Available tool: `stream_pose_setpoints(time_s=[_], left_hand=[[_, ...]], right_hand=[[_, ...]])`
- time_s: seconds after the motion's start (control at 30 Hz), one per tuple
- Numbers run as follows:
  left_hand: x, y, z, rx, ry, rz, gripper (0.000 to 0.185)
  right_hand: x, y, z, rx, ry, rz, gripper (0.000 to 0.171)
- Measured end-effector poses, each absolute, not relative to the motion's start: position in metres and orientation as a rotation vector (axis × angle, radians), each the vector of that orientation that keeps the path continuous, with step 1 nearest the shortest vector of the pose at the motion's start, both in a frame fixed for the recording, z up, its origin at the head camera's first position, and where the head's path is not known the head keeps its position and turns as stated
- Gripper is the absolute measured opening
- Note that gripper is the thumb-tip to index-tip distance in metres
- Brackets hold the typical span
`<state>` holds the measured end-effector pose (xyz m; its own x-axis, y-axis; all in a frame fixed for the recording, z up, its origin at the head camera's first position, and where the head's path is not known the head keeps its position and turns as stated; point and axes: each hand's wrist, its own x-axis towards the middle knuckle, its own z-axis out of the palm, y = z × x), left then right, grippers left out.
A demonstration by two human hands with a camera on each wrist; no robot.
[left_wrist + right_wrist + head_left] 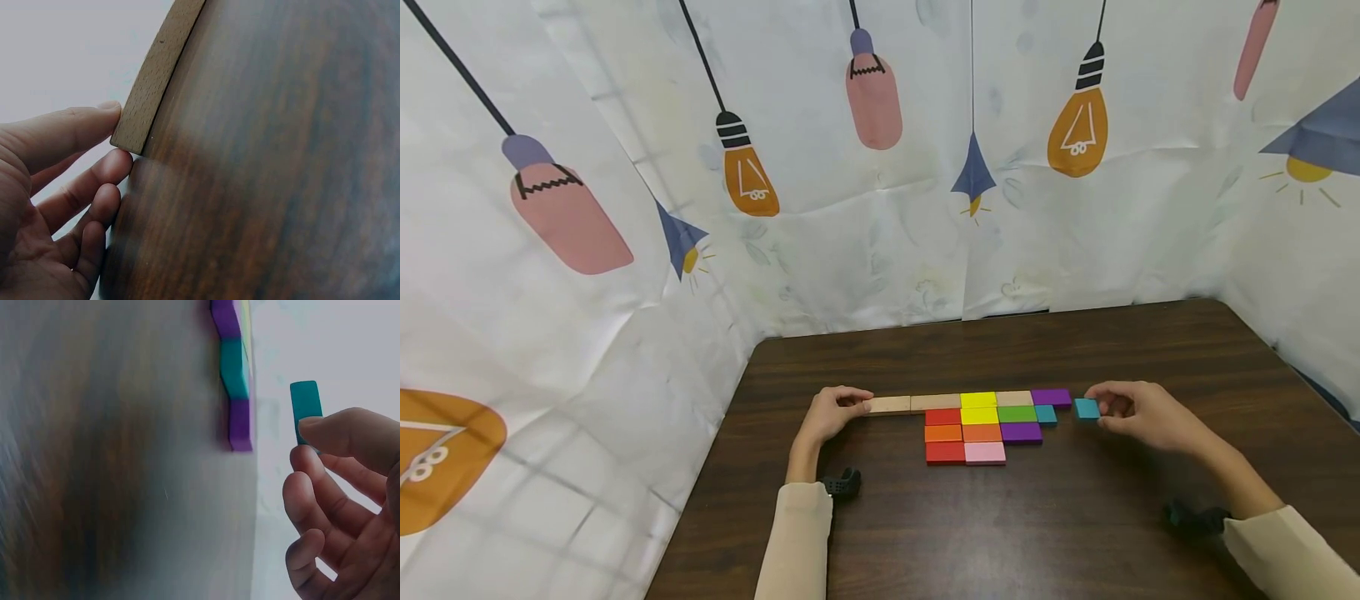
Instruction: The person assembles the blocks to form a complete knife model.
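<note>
My left hand (832, 414) holds the left end of a plain wooden block (889, 405) between thumb and forefinger. In the left wrist view, the thumb and a fingertip meet that wooden block (156, 75) at its end. My right hand (1146, 411) pinches a small teal block (1086, 408) between thumb and forefinger; the right wrist view shows this teal block (306, 400) apart from the others. It is just right of the arranged blocks, whose back row ends in a purple block (1051, 398). Below that one lies another teal block (1046, 414).
Coloured blocks lie side by side in rows: red (945, 452), pink (985, 452), orange (943, 433), yellow (979, 415), green (1015, 413) and purple. They lie on a dark wooden table (925, 533). A patterned cloth (880, 233) hangs behind it.
</note>
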<state>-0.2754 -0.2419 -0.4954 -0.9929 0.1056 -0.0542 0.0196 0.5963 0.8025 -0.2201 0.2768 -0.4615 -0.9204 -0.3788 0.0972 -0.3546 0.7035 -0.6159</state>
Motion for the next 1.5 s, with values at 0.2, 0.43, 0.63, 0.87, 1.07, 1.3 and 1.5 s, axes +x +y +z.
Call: stream_pose_setpoints(time_s=[0.2, 0.43, 0.63, 0.87, 1.07, 1.3, 1.5], left_hand=[[-0.275, -0.242, -0.494, 0.112, 2.727, 1.359, 0.015], [-0.274, -0.241, -0.494, 0.121, 2.724, 1.367, 0.016], [-0.274, -0.241, -0.495, 0.119, 2.724, 1.367, 0.016], [-0.274, -0.242, -0.495, 0.110, 2.724, 1.373, 0.016], [-0.275, -0.241, -0.495, 0.118, 2.737, 1.361, 0.016], [-0.275, -0.242, -0.494, 0.125, 2.748, 1.347, 0.016], [-0.274, -0.242, -0.494, 0.110, 2.735, 1.356, 0.016]], right_hand=[[-0.213, 0.256, -0.464, -0.676, 2.813, -1.017, 0.029], [-0.207, 0.234, -0.469, -0.727, 2.706, -1.020, 0.027], [-0.205, 0.220, -0.470, -0.757, 2.655, -1.042, 0.024], [-0.204, 0.208, -0.474, -0.760, 2.644, -1.006, 0.023], [-0.207, 0.201, -0.478, -0.749, 2.652, -0.957, 0.024], [-0.208, 0.195, -0.480, -0.771, 2.665, -0.941, 0.024], [-0.207, 0.192, -0.478, -0.766, 2.673, -0.926, 0.024]])
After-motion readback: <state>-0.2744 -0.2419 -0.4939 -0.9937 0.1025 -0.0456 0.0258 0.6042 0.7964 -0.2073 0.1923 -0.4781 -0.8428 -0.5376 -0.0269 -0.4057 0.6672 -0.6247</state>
